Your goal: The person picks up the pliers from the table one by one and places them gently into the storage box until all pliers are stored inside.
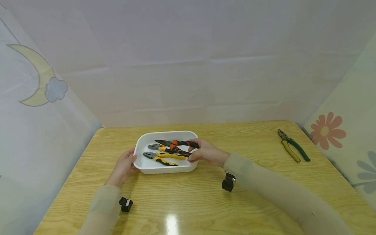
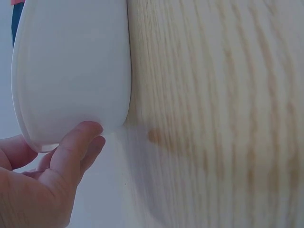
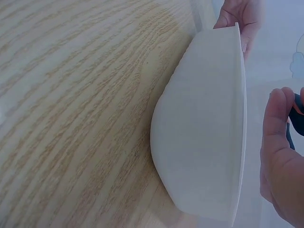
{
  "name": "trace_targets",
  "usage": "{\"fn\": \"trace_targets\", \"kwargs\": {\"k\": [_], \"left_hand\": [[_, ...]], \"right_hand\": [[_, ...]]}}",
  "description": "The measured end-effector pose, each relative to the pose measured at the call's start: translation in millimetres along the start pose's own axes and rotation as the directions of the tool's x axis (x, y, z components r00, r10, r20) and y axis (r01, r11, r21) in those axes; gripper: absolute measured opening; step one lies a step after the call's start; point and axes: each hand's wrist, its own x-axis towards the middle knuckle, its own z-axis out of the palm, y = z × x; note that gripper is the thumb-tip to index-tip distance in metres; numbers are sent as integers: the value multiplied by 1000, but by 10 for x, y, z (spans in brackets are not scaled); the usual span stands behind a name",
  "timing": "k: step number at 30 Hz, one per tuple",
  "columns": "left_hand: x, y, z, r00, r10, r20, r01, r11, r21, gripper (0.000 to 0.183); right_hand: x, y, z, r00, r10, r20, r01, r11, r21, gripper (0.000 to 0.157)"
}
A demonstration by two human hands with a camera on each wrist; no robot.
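Left hand: While its thumb lies at the rim, the left hand grips the left end of a white plastic tray with rounded corners, the fingers pressed against the outer wall.
Right hand: The right hand holds, between thumb and fingers, the handles of long-nosed pliers with black and orange grips, above the right end of the tray.
Long-nosed pliers: Their dark tips point toward the left; in the right wrist view the handles are higher than the rim. Whether they touch the tools below, I cannot tell.
Tray: It stands on the light wooden table, near the far edge and nearer to the far left corner than to the far right one.
Inside the tray: Grey-headed pliers with yellow and black handles lie along the near side. Behind them are grey-headed pliers with orange-yellow and black handles, partly covered by the long-nosed ones.
Right edge of the table: Worn metal pliers with one yellow and one dark green handle lie near the far right corner, well apart from the tray.
Wrists: Each one carries a small black camera beside a pale beige sleeve.
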Motion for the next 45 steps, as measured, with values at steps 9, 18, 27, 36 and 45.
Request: {"fn": "trace_targets", "kwargs": {"k": [9,18,27,36,45], "left_hand": [[-11,-2,2,1000,17,13,-17,1000,3,50],[0,5,6,1000,7,7,-7,1000,-15,51],[-2,-8,-2,1000,10,12,-10,1000,-13,51],[-5,-6,3,1000,10,16,-10,1000,-20,51],[10,-6,5,1000,13,10,-13,1000,-15,50]], "right_hand": [[119,-78,63,997,78,-16,-78,996,-35,69],[273,-116,147,993,116,-18,-117,989,-89,66],[417,-122,245,989,145,-8,-145,984,-99,63],[526,-94,278,985,172,-13,-172,976,-133,63],[614,-63,306,977,214,-28,-215,961,-175,70]]}}
